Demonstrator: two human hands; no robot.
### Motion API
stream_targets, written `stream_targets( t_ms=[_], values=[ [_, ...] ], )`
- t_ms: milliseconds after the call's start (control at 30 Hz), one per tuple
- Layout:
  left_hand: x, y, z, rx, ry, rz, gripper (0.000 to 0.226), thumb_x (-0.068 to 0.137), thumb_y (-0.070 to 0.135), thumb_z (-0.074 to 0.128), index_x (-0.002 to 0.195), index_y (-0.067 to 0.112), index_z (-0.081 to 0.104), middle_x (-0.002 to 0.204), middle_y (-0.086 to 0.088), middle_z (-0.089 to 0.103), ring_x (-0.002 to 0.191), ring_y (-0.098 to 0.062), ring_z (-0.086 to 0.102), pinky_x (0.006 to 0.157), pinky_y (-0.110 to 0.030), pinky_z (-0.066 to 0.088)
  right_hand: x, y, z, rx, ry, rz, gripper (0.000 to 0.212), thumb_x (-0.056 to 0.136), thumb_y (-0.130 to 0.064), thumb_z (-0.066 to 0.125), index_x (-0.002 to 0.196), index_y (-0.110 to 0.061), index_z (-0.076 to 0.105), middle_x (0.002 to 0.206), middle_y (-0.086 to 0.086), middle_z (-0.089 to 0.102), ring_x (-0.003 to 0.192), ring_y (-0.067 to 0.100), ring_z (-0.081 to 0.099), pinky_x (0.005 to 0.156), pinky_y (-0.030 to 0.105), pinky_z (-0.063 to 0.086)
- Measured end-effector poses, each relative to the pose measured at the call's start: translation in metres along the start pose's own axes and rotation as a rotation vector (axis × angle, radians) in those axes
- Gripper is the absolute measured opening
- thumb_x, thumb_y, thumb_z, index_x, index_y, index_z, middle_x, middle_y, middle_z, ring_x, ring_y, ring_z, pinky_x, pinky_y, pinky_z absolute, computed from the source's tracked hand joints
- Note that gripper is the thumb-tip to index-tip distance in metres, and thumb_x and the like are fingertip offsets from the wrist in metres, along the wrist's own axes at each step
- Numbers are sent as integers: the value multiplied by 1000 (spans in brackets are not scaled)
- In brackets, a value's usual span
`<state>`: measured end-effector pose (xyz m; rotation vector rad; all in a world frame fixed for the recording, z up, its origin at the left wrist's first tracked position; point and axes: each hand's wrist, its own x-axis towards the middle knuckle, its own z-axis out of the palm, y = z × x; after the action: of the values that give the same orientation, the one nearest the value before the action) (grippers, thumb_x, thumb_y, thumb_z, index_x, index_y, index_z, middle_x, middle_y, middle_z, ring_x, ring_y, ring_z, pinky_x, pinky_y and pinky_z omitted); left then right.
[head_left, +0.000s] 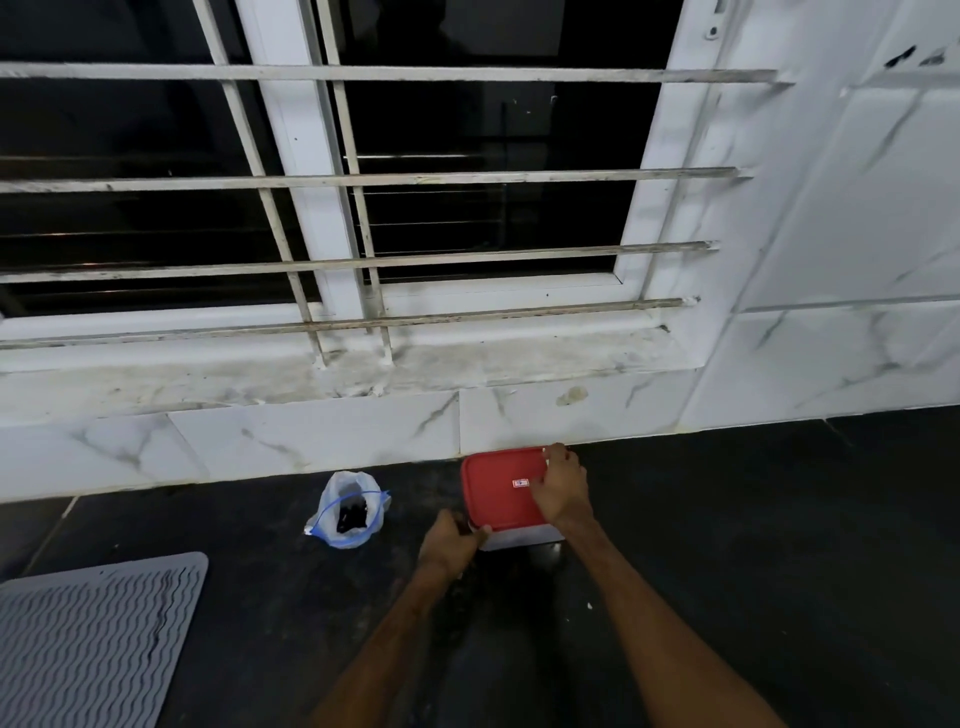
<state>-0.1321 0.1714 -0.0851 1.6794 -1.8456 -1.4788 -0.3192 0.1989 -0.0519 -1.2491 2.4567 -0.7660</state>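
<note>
A clear plastic container with a red lid stands on the dark counter against the tiled wall. My right hand lies on top of the lid, fingers curled over its far right corner. My left hand grips the container's near left corner, thumb on the lid's edge. To the left lies a clear zip bag with a blue seal and something dark inside, apart from both hands.
A grey ribbed mat covers the near left of the dark counter. Behind runs a white marble-tiled wall with a window sill and a barred window above.
</note>
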Motion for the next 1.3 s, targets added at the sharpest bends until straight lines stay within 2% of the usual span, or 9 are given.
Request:
stream_targets(
  t_ms=[100, 233, 367, 467, 600, 900, 1067, 1200, 1300],
  values=[
    [3, 6, -2, -71, -18, -10, 57, 79, 55, 69, 108, 8, 55, 87, -9, 66, 58, -15, 60, 41, -22, 42, 8, 7, -3, 98, -6, -36, 31, 78, -9, 63, 108, -5, 57, 109, 13, 60, 102, 31, 58, 88, 35, 45],
    [7, 10, -1, -53, 4, -74, 42, 89, 39, 64, 108, 2, 57, 69, -7, 59, 46, -14, 52, 37, -21, 38, 12, 15, -1, 172, -51, -101, 24, 79, -4, 63, 102, -9, 60, 103, 7, 64, 96, 24, 61, 82, 31, 47],
    [7, 9, 1, -35, 61, -108, 35, 84, 35, 62, 103, 5, 57, 81, -14, 65, 58, -21, 58, 50, -27, 46, 9, 23, 2, 212, -47, -177, 22, 83, 1, 57, 102, -8, 63, 101, 5, 67, 94, 19, 62, 81, 24, 45],
    [13, -4, -5, -32, 88, -115, 40, 79, 45, 60, 101, 11, 60, 91, -15, 69, 74, -27, 66, 57, -30, 51, 6, 30, -5, 348, 94, -171, 16, 86, -1, 61, 100, -6, 66, 95, 5, 70, 87, 16, 65, 80, 25, 51],
    [9, -10, -21, -17, 84, -111, 38, 86, 41, 59, 107, 10, 59, 92, -14, 68, 72, -25, 66, 50, -29, 51, 5, 55, -10, 570, 319, 72, 15, 83, -4, 70, 97, -7, 65, 90, 9, 69, 80, 20, 66, 75, 30, 54],
    [-16, -1, -24, -10, 64, -103, 25, 95, 31, 54, 111, 12, 48, 82, -9, 62, 67, -19, 58, 58, -30, 50, -31, 107, 28, 539, 208, 378, 19, 77, -10, 79, 88, 0, 69, 88, 16, 71, 83, 27, 66, 76, 29, 48],
    [-21, -3, -25, 6, 54, -111, 29, 94, 32, 57, 112, 11, 49, 86, -11, 63, 67, -19, 58, 56, -29, 50, -46, 103, 31, 454, 190, 274, 22, 72, -1, 78, 90, -1, 66, 90, 13, 65, 83, 28, 63, 73, 27, 44],
    [-21, -5, -27, 3, 52, -106, 30, 93, 32, 58, 113, 10, 51, 87, -11, 63, 67, -19, 59, 54, -28, 50, -59, 101, 21, 20, 130, -6, 28, 78, 8, 61, 100, -9, 62, 100, 7, 58, 90, 25, 56, 78, 37, 45],
    [-21, -6, -27, -11, 47, -115, 31, 93, 31, 59, 114, 9, 51, 83, -9, 62, 65, -18, 58, 53, -28, 50, -70, 105, 21, -235, 22, -97, 28, 82, 1, 59, 108, -11, 60, 104, 8, 61, 95, 28, 59, 85, 37, 43]
  ],
)
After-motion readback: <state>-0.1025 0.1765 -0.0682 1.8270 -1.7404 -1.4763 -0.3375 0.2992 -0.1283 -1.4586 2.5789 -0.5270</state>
